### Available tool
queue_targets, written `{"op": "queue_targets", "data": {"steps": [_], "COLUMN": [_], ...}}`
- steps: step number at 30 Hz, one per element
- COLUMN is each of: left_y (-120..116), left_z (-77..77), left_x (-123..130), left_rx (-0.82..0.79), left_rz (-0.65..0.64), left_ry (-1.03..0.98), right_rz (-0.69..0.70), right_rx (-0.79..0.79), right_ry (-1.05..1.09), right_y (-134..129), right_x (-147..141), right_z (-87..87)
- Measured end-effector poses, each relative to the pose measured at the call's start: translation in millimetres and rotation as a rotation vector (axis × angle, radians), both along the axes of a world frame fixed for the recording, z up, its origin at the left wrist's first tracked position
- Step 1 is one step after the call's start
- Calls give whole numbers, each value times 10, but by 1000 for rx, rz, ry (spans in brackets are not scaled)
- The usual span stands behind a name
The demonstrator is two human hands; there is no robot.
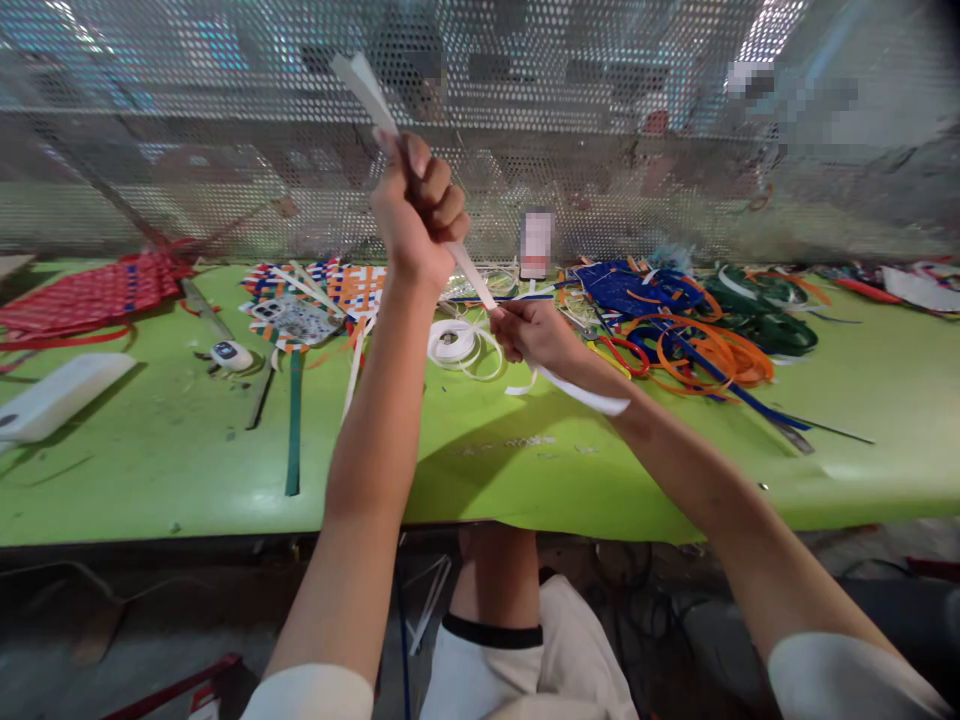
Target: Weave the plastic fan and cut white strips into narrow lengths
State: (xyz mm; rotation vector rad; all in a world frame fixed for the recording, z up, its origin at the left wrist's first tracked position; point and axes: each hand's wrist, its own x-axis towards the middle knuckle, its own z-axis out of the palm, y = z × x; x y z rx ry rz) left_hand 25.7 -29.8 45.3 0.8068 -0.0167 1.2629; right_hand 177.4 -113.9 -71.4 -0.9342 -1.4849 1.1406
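Observation:
My left hand (420, 205), raised above the table, is closed in a fist around a white strap (474, 276). Folded ends of white strapping stick out above that fist. Lower and to the right, my right hand (536, 335) pinches the same strap between thumb and fingers. The stretch between both hands looks straight, and a loose tail curves past my right wrist. Behind the hands, a roll of white strap (448, 343) lies on the green table (225, 440).
Woven pieces (360, 290) and a phone (296, 320) lie left of centre; a red woven piece (90, 295) is farther left. Orange strap coils (720, 355) and green coils (780, 320) lie to the right. A phone (536, 245) stands by the perforated metal screen (247, 150).

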Motion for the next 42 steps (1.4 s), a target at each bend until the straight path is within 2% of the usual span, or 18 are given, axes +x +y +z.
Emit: {"op": "queue_targets", "data": {"steps": [4, 10, 14, 18, 25, 31, 36, 39, 42], "left_y": [110, 49, 90, 206, 377, 580, 667, 731, 907], "left_z": [5, 56, 61, 22, -57, -200, -326, -372, -435], "left_x": [-133, -265, -386, -478, -596, -667, -667, -660, -661], "left_rx": [-75, -193, -210, -157, -155, -203, -174, -101, -100], "left_rz": [-82, -86, -145, -77, 118, 214, 215, 260, 430], "left_ry": [-119, -294, -409, -447, -570, -583, -529, -382, -134], "right_rz": [-23, -67, -127, -181, -197, -181, -234, -254, -205], "right_rx": [38, 93, 111, 174, 155, 150, 204, 219, 199], "right_ry": [-150, -449, -510, -567, -615, -651, -682, -679, -679], "right_y": [-5, -110, -215, -229, -243, -360, -389, -403, -436], "right_x": [174, 441, 509, 561, 669, 780, 896, 931, 938], "right_z": [-101, -261, -312, -314, -304, -286, -274, -252, -241]}}
